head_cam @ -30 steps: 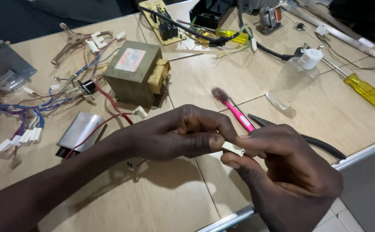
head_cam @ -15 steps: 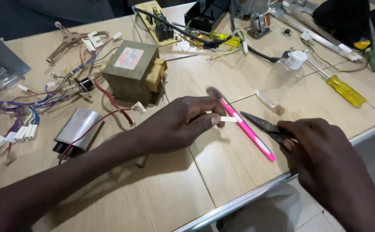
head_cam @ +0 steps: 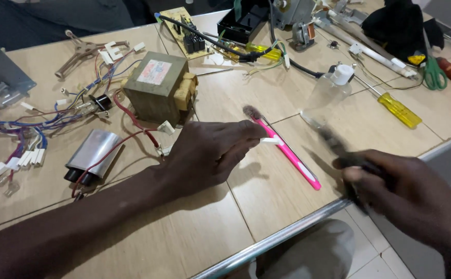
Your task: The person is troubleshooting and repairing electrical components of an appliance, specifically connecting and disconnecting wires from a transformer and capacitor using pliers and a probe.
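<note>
My left hand (head_cam: pixel 210 155) reaches across the wooden table (head_cam: pixel 194 227) and pinches a small white connector piece (head_cam: pixel 272 140) at its fingertips, just above a pink toothbrush (head_cam: pixel 287 151) that lies on the table. My right hand (head_cam: pixel 390 186) is at the table's front right edge, closed around dark-handled pliers (head_cam: pixel 339 150); the tool is blurred and its tip points toward the toothbrush. A transformer (head_cam: pixel 158 88) with red leads stands behind my left hand.
A silver capacitor (head_cam: pixel 92 152) and bundles of coloured wires (head_cam: pixel 24 134) lie at the left. A clear plastic bottle (head_cam: pixel 328 90), a yellow-handled screwdriver (head_cam: pixel 398 109), green scissors (head_cam: pixel 433 72), a circuit board (head_cam: pixel 184 28) and a black cloth (head_cam: pixel 401 26) fill the back right.
My hands have separated: the right one left the white piece, picked up the pliers from the table and lifted them. The left hand keeps holding the white piece.
</note>
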